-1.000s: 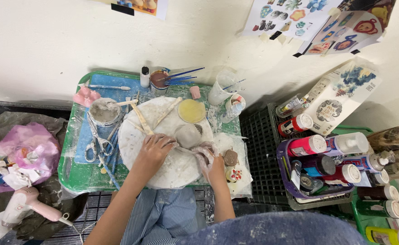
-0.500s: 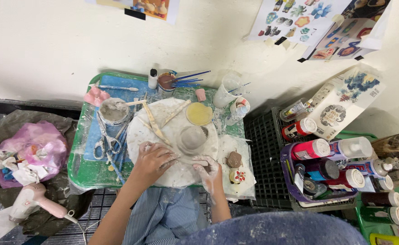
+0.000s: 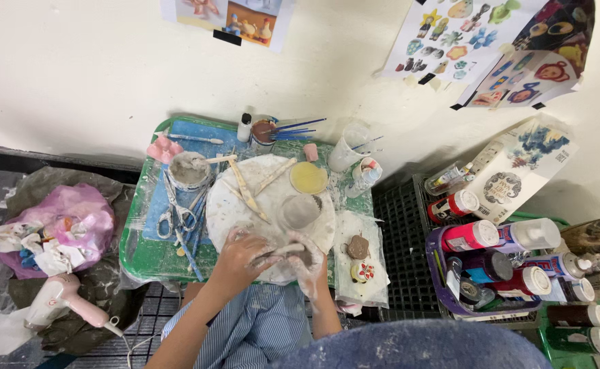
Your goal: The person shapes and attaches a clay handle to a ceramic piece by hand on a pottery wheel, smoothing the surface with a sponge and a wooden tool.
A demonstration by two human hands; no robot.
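**Two hands on clay at the round board**

A pink dryer lies far left beside a pink bag. On the green tray, scissors rest left of the white board. The left hand curls over the board's near edge; the right hand, clay-smeared, clamps a grey clay lump between them. Paint bottles fill a basket at right.
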